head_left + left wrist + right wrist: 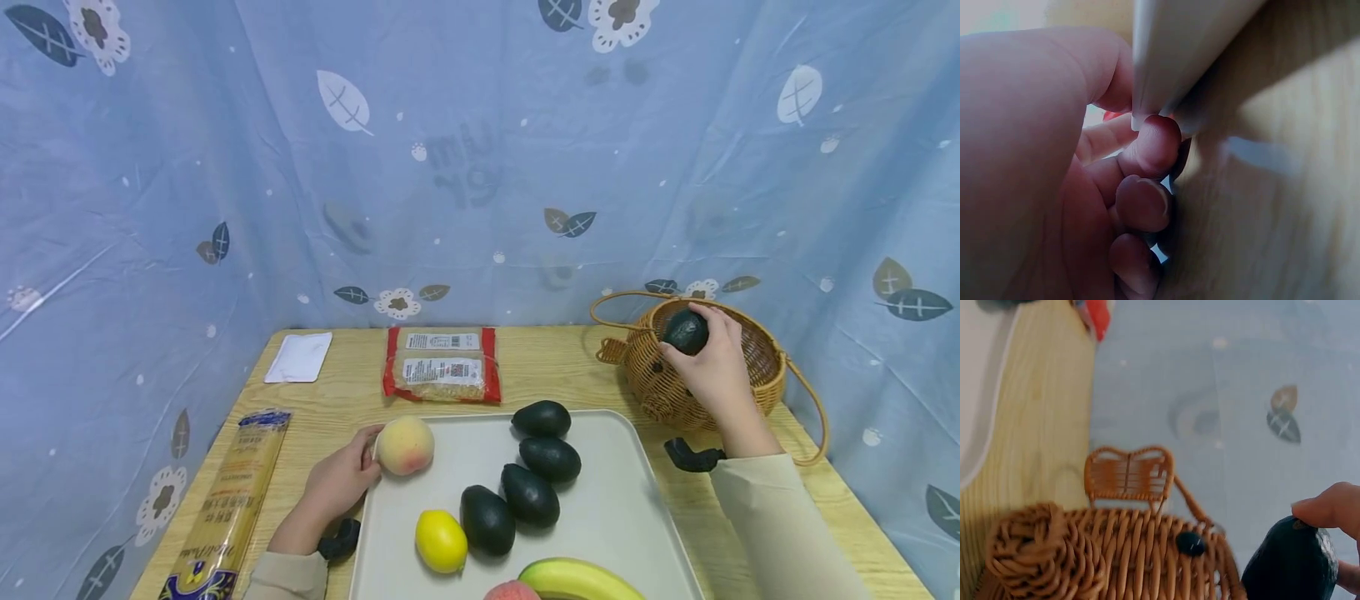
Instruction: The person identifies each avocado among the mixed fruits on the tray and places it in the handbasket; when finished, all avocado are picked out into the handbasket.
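Note:
My right hand [716, 362] pinches a dark avocado [684, 333] between thumb and fingers, over the mouth of a wicker basket [641, 375] with an animal face. In the right wrist view the avocado [1290, 565] is beside the basket's ear and button eye. My left hand [339, 477] grips the far left corner of a pale tray [607, 508]; in the left wrist view its fingers curl at the tray's rim [1169, 56]. A peach [406, 445] sits on the tray right by that hand. Several more avocados [550, 459] lie on the tray.
A lemon [441, 542], a banana [581, 577] and a partly visible pink fruit [512, 592] share the tray. Left of it lies a spaghetti packet [225, 517]. Behind are a red-edged clear food bag [442, 367] and a white packet [298, 358]. A blue curtain [480, 167] surrounds the table.

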Demonstrator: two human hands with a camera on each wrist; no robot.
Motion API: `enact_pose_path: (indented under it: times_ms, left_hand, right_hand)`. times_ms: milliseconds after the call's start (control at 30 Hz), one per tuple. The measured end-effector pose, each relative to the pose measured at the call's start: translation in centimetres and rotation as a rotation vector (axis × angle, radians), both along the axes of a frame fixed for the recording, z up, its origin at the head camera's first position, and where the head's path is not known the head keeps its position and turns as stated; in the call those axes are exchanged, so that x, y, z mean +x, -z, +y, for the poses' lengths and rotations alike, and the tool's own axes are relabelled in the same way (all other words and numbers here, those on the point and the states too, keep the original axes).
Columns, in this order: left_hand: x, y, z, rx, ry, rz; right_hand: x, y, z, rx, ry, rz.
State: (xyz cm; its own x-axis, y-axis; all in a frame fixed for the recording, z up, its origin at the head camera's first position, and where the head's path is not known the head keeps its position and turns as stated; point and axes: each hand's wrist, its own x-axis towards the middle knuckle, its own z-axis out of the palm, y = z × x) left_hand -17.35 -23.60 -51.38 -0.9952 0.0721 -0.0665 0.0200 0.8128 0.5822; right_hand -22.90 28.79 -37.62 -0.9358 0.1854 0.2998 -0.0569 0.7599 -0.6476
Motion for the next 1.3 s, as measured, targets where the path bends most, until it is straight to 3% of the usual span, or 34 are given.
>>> enact_pose_path:
  times_ms: [167, 467, 700, 800, 900, 967, 1067, 1167, 1300]
  left_hand:
    - [0.1, 0.1, 0.1, 0.001, 0.008, 0.000]
    - [0.6, 0.4, 0.2, -0.007, 0.007, 0.003]
    - [0.3, 0.2, 0.0, -0.001, 0.005, -0.002]
    - [0.1, 0.1, -0.1, -0.001, 0.009, -0.004]
    - [0.0, 0.0, -0.2, -0.008, 0.015, -0.003]
    - [-0.1, 0.0, -0.2, -0.011, 0.017, -0.004]
    - [-0.1, -0.1, -0.2, -0.014, 0.019, -0.007]
    - [-0.2, -0.1, -0.2, -0.022, 0.018, -0.007]
    - [-0.2, -0.1, -0.2, -0.024, 0.021, -0.004]
  right_hand:
    - [-0.7, 0.3, 1.2, -0.016, 0.021, -0.072]
    - [-1.2, 0.3, 1.5, 0.009, 0.018, -0.106]
    - [-1.3, 0.5, 1.5, 0.014, 0.055, -0.095]
    - [-1.1, 0.5, 1.3, 0.011, 0.075, -0.061]
    - [-0.3, 0.3, 0.3, 0.018, 0.069, 0.059]
    - [0.6, 0.2, -0.9, 0.045, 0.023, 0.153]
    - [1.7, 0.3, -3.2, 0.090, -0.116, 0.237]
    - [2.5, 1.1, -5.5, 0.125, -0.297, 0.233]
    - [3.0, 2.8, -8.1, 0.160, -0.498, 0.161]
